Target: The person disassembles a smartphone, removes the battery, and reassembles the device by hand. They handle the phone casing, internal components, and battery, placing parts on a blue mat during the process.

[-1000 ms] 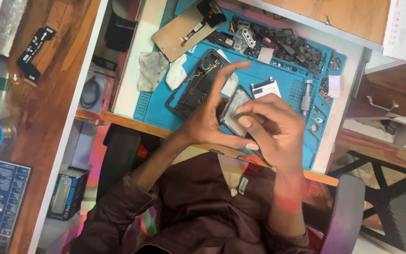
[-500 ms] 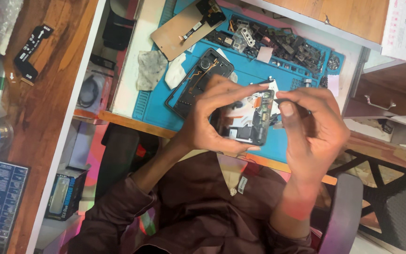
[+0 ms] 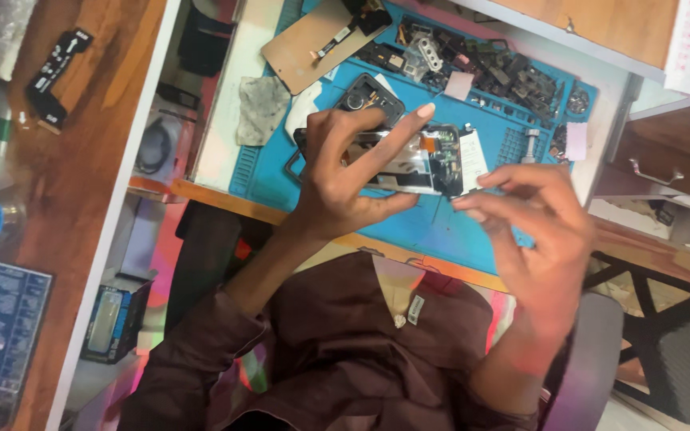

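Opened phone (image 3: 413,160) held above blue work mat (image 3: 441,231), near frame centre, inner parts and shiny metal shield exposed. Left hand (image 3: 345,175) curled around it: thumb under the near long edge, fingers over the top, forefinger stretched toward 1 o'clock. Right hand (image 3: 537,215) at 3 o'clock of the phone, thumb and fingertips pinched close near its end; whether anything tiny sits between them cannot be told. Second dismantled phone (image 3: 369,94) flat on mat at 11 o'clock; heap of small dark parts (image 3: 489,68) at 1 o'clock; grey cloth (image 3: 263,110) at 10 o'clock. Judgement: light, stiff, but fragile with internals bare. Best gripped by frame edges only, clear of board and flex connectors.
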